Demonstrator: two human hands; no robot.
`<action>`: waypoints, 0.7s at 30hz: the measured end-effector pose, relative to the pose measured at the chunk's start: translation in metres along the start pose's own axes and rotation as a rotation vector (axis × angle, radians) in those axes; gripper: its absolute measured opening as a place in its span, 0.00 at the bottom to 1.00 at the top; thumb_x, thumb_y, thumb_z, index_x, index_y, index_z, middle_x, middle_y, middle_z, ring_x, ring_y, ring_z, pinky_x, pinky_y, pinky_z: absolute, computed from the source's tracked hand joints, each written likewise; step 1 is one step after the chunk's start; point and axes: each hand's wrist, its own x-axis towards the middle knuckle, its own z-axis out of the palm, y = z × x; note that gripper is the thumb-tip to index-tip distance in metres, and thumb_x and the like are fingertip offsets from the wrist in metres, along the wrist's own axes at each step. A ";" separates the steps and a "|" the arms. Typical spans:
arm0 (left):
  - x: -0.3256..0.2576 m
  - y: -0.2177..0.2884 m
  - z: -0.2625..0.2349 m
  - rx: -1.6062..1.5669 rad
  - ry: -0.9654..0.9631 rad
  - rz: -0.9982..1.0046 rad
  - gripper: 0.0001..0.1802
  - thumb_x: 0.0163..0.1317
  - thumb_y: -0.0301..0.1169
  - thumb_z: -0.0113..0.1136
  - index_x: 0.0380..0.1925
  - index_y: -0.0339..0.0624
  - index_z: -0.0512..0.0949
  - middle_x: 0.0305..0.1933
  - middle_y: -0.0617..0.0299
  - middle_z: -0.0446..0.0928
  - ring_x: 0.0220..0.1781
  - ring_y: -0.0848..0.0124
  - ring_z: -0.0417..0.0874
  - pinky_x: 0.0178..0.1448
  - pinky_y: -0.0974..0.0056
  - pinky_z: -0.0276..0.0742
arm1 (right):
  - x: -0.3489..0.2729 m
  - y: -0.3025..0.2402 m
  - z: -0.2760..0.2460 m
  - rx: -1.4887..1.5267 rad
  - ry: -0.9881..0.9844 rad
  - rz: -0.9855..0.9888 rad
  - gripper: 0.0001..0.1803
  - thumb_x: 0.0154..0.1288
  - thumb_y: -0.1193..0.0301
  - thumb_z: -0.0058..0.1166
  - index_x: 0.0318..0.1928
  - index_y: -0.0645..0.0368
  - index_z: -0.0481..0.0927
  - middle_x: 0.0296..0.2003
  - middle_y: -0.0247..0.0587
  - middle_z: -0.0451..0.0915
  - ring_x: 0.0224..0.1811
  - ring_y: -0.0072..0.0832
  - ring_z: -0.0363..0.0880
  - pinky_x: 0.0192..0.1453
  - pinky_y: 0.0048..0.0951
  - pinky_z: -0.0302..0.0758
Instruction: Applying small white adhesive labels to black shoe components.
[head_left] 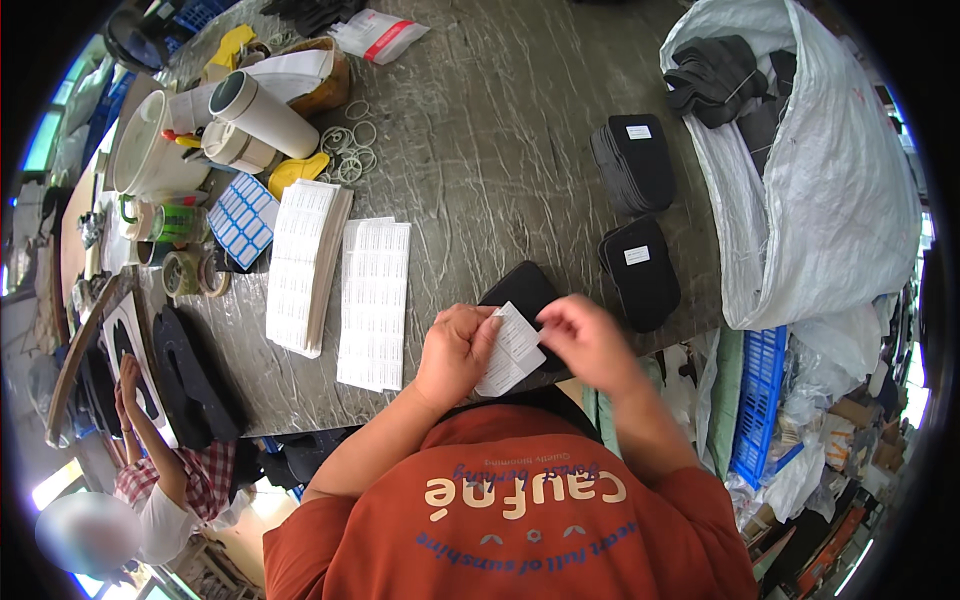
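My left hand (455, 352) pinches a small white label sheet (512, 352) near the table's front edge, thumb on top. At the sheet's right side is my right hand (590, 345), slightly blurred, thumb and fingertips drawn together; whatever may be between them is too small to make out. A black pad (522, 286) lies on the table just behind the sheet, partly covered by it and my hands. To the right sit two stacks of similar pads, a far stack (640, 170) and a near stack (642, 280), each with a white label on top.
Left of my hands lie a strip of label sheets (374, 300) and a thicker pile (305, 260). Farther left are a white tumbler (262, 112), tape rolls (182, 272) and rubber bands (352, 150). A white sack (830, 200) stands right; another person (170, 480) works at left.
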 end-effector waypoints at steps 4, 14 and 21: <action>-0.001 -0.003 -0.009 0.361 -0.045 -0.064 0.07 0.60 0.27 0.61 0.27 0.34 0.78 0.32 0.51 0.81 0.35 0.53 0.81 0.45 0.56 0.76 | 0.002 -0.004 0.019 0.136 0.003 -0.106 0.04 0.61 0.79 0.59 0.33 0.63 0.76 0.28 0.35 0.75 0.29 0.19 0.73 0.34 0.23 0.71; -0.020 -0.004 -0.001 0.549 -0.311 0.380 0.11 0.58 0.32 0.63 0.24 0.35 0.76 0.56 0.48 0.77 0.61 0.54 0.75 0.63 0.51 0.71 | 0.035 0.029 0.030 0.015 0.157 0.023 0.03 0.59 0.77 0.59 0.33 0.64 0.78 0.27 0.45 0.81 0.27 0.31 0.79 0.34 0.30 0.74; -0.020 -0.006 -0.002 0.529 -0.320 0.388 0.12 0.59 0.33 0.62 0.24 0.35 0.76 0.56 0.47 0.77 0.61 0.54 0.75 0.64 0.52 0.71 | 0.037 0.035 0.036 -0.064 0.191 0.027 0.04 0.57 0.75 0.61 0.31 0.61 0.80 0.27 0.44 0.81 0.28 0.36 0.81 0.33 0.32 0.75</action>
